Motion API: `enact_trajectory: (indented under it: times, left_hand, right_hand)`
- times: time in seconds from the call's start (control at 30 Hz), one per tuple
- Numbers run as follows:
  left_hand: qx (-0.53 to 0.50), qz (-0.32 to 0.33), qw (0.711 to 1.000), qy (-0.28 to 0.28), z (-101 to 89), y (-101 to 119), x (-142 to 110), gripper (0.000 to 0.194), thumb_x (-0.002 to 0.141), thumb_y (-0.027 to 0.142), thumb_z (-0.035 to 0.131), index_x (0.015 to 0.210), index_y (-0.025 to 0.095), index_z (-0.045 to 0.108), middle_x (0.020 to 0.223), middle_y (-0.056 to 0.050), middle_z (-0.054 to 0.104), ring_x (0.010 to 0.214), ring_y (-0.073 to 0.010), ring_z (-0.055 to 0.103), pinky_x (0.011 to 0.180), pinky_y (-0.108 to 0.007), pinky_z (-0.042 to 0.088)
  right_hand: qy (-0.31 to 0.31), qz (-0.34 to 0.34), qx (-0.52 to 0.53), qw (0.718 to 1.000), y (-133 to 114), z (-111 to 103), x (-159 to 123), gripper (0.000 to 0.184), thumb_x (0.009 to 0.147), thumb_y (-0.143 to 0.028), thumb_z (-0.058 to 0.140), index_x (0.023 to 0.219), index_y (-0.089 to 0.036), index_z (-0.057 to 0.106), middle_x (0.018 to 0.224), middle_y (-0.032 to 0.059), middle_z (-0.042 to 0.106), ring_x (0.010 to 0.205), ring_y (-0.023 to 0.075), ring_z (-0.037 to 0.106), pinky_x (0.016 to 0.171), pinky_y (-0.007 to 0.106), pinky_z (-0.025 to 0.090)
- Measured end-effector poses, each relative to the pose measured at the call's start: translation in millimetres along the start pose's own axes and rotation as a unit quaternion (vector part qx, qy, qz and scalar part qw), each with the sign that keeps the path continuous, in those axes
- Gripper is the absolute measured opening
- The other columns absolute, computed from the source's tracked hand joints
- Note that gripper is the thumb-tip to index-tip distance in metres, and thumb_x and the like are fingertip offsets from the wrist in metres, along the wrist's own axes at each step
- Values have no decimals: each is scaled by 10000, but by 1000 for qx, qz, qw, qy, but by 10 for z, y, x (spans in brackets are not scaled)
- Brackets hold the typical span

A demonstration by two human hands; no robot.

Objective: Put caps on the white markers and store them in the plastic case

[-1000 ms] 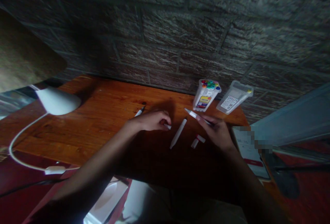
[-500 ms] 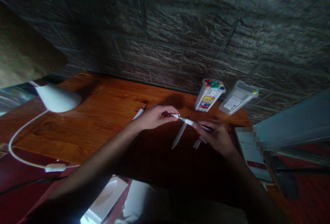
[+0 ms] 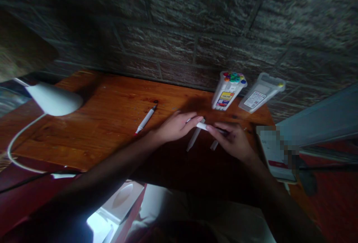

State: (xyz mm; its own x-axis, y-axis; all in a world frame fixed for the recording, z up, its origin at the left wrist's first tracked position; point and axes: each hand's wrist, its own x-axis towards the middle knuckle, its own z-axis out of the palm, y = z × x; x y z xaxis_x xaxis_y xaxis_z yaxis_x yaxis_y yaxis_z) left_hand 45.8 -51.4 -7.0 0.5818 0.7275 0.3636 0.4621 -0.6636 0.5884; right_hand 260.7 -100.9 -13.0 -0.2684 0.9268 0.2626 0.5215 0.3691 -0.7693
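Both hands meet over a wooden table (image 3: 106,123), holding a white marker (image 3: 201,126) between them. My left hand (image 3: 176,125) pinches the marker's left end, fingers closed on its cap. My right hand (image 3: 232,140) grips the barrel on the right. Under the hands another white marker (image 3: 192,141) lies on the table, with a small cap (image 3: 214,145) beside it. A third marker (image 3: 145,119) with a black cap lies to the left, apart from the hands.
A marker case (image 3: 227,90) with coloured caps leans on the brick wall, a clear empty case (image 3: 261,93) beside it. A white lamp (image 3: 53,99) with a cord stands far left. A booklet (image 3: 275,155) lies at the right table edge.
My left hand lifted a cap from the table and brought it onto the tip of the marker in my right hand. The view shifted slightly up and left.
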Motion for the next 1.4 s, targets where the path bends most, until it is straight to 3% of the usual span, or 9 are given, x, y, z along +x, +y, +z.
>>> enact_trajectory:
  times: [0.23, 0.43, 0.57, 0.73, 0.87, 1.0, 1.1, 1.23, 1.4]
  left_hand:
    - [-35, 6, 994, 108, 27, 162, -4, 374, 1024, 368, 413, 706, 192, 499, 620, 38, 480, 568, -103, 475, 585, -241, 360]
    - [-37, -74, 993, 82, -89, -48, 32, 411, 1046, 431, 306, 1182, 148, 572, 860, -34, 662, 776, -151, 621, 713, -258, 440]
    - [35, -101, 994, -2, -31, -93, 15, 459, 977, 531, 436, 801, 170, 660, 690, -19, 640, 636, -153, 580, 605, -268, 371]
    - [91, -122, 982, -113, 198, 14, 9, 301, 819, 480, 674, 739, 192, 710, 708, -39, 695, 666, -190, 594, 584, -289, 323]
    - [-140, -178, 969, -101, 140, -69, 41, 253, 814, 406, 683, 725, 172, 716, 674, -10, 678, 619, -145, 582, 590, -264, 388]
    - [-457, -249, 854, 8, -47, -185, 86, 308, 758, 440, 754, 800, 140, 701, 714, -8, 682, 633, -125, 625, 639, -264, 509]
    - [-550, -253, 792, 80, -134, -217, 103, 319, 705, 396, 819, 843, 130, 710, 764, -19, 705, 672, -120, 655, 698, -275, 563]
    - [-522, -249, 813, 69, -155, -229, 85, 285, 722, 377, 822, 787, 119, 721, 697, -13, 687, 600, -98, 633, 581, -216, 536]
    - [-489, -267, 829, 53, -147, -217, 68, 284, 709, 368, 837, 714, 112, 714, 621, 3, 655, 521, -71, 587, 501, -175, 489]
  right_hand:
    - [46, -1, 5, 999, -141, 57, 28, 451, 955, -504, 518, 634, -204, 620, 562, -14, 567, 525, 111, 512, 537, 249, 380]
    - [96, 25, -33, 995, 157, -405, 106, 430, 945, -510, 542, 670, -195, 640, 622, 0, 606, 586, 126, 533, 573, 256, 401]
    - [113, 56, -126, 984, 426, -534, 112, 462, 953, -531, 491, 751, -169, 693, 650, 21, 645, 586, 144, 560, 563, 267, 405]
    - [71, 72, -169, 981, 494, -388, 124, 243, 920, -373, 587, 954, -192, 746, 893, 56, 767, 757, 193, 688, 681, 292, 491]
    - [39, 70, -179, 981, 511, -341, 128, 179, 895, -306, 620, 1006, -231, 739, 980, 40, 775, 817, 199, 716, 737, 311, 533]
    - [51, 45, -185, 980, 511, -406, 105, 189, 880, -332, 647, 1012, -225, 732, 1014, 65, 763, 876, 226, 708, 784, 354, 547]
    - [9, 9, -155, 988, 449, -462, 70, 253, 868, -396, 677, 1049, -226, 725, 1013, 72, 749, 839, 218, 693, 738, 348, 549]
    - [-154, 7, -107, 982, 354, -504, 24, 282, 841, -440, 710, 1041, -242, 734, 882, 38, 744, 715, 186, 668, 608, 300, 522]
    - [-193, 14, -96, 976, 263, -541, 1, 301, 828, -449, 727, 1039, -236, 744, 924, 43, 742, 767, 186, 676, 664, 301, 521]
